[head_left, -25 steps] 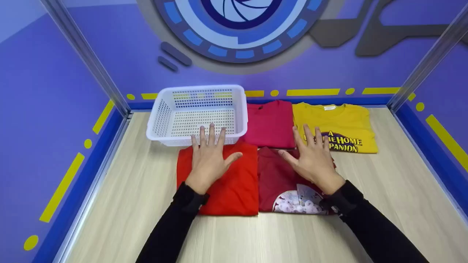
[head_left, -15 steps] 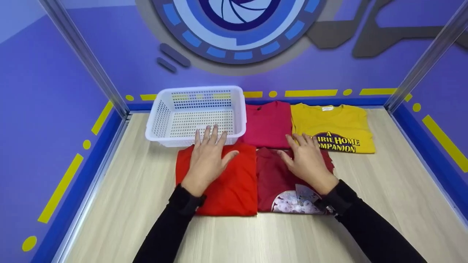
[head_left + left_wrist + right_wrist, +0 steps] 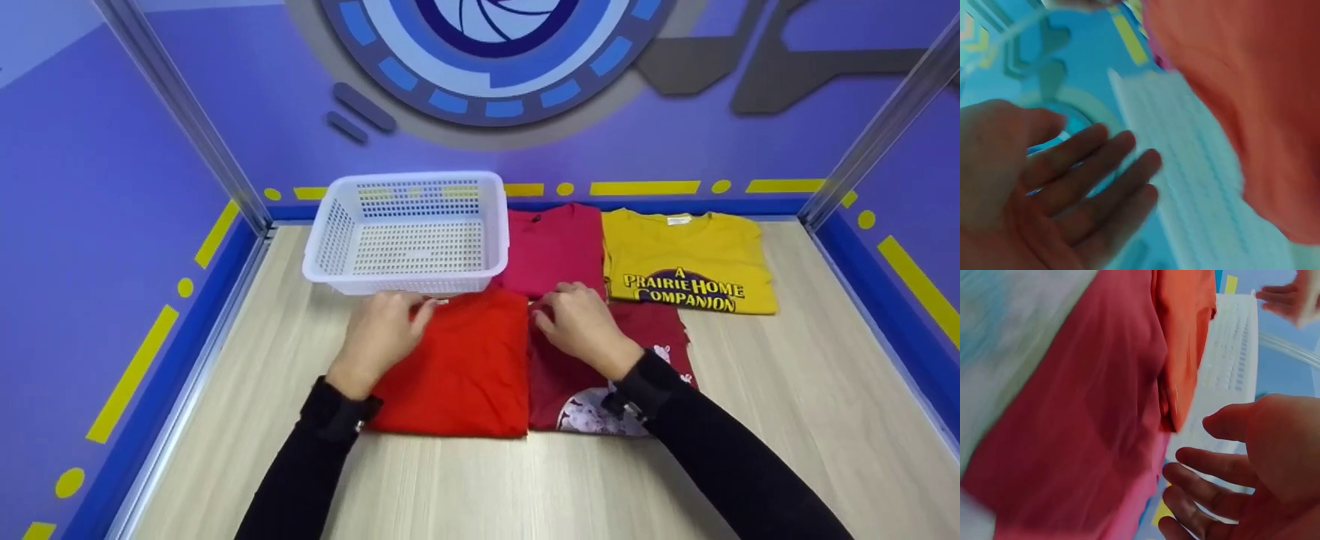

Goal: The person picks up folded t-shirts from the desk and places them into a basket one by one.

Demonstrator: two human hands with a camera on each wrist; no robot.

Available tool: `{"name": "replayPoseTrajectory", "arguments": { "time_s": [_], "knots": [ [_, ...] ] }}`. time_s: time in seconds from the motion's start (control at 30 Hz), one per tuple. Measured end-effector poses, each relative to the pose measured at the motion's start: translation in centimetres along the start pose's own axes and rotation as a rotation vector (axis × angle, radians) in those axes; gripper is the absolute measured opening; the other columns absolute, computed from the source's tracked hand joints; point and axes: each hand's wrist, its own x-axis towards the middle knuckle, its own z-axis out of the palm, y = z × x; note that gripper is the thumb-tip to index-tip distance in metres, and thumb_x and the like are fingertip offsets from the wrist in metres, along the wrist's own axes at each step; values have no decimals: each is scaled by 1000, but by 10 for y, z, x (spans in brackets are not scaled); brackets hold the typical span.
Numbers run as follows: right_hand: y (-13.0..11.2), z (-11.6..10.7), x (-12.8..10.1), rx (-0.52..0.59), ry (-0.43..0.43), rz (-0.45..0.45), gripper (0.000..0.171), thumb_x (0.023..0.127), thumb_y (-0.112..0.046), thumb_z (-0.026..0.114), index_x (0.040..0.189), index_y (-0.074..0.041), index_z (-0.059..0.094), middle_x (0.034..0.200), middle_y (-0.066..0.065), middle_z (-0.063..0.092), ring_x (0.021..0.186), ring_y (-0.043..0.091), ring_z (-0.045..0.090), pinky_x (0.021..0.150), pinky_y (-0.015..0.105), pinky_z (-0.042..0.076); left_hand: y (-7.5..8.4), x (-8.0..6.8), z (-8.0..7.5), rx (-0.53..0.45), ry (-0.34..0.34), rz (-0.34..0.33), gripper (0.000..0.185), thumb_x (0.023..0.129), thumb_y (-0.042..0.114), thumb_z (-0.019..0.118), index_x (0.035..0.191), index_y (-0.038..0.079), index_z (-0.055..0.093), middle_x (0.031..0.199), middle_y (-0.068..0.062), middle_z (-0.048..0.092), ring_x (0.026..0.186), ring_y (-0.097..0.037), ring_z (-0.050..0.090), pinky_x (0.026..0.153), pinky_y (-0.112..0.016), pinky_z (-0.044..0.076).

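Note:
My left hand (image 3: 379, 337) hovers over the left edge of a folded red T-shirt (image 3: 465, 367). In the left wrist view its fingers (image 3: 1123, 185) are loosely bent and hold nothing, apart from the cloth. Above a folded maroon T-shirt (image 3: 546, 397) with a pale print is my right hand (image 3: 585, 326), near that shirt's upper left corner. The right wrist view shows its fingers (image 3: 1207, 489) relaxed, with air between them and the cloth. The red and maroon shirts lie side by side on the table.
A white perforated basket (image 3: 409, 286) stands behind the red shirt, nothing inside it. To its right lie a folded pink T-shirt (image 3: 555, 251) and a yellow one (image 3: 690, 244) with lettering. Blue-purple panels (image 3: 600, 154) enclose the wooden table (image 3: 480, 487) at the back and sides.
Both hands were spread flat over the shirts. The left has lifted and moved left; the right has shifted left and its fingers have bent. The shirts and basket stay put.

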Motion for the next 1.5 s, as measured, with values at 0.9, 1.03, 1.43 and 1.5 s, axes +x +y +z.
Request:
{"name": "replayPoseTrajectory", "arguments": {
  "time_s": [0.9,1.03,1.43,1.5],
  "knots": [
    [-25,51,41,-183,-130,120,47,103,-43,75,88,2,79,101,21,71,106,41,61,95,54,45,-95,0,25,67,-265,-344,51,104,29,75,142,-4,67,133,-34,69,127,-54,63,109,-63,53],
    [-28,55,42,-182,-138,95,42,103,-38,75,92,2,80,105,22,72,106,42,62,96,55,45,-96,1,26,51,-280,-316,42,104,25,74,133,-5,71,130,-33,70,125,-53,65,109,-61,53],
    [-32,45,53,-94,-336,118,43,104,-38,69,78,-4,71,109,21,70,114,41,59,101,53,39,-113,2,38,-41,-317,-197,39,106,20,66,137,-3,71,132,-31,70,127,-48,65,114,-59,52],
    [-31,43,54,-64,-376,124,43,104,-38,70,77,-5,69,108,20,70,115,41,59,101,53,39,-114,3,39,-68,-338,-211,39,106,22,68,136,-2,72,129,-29,71,123,-46,65,113,-58,52]
  ]
}}
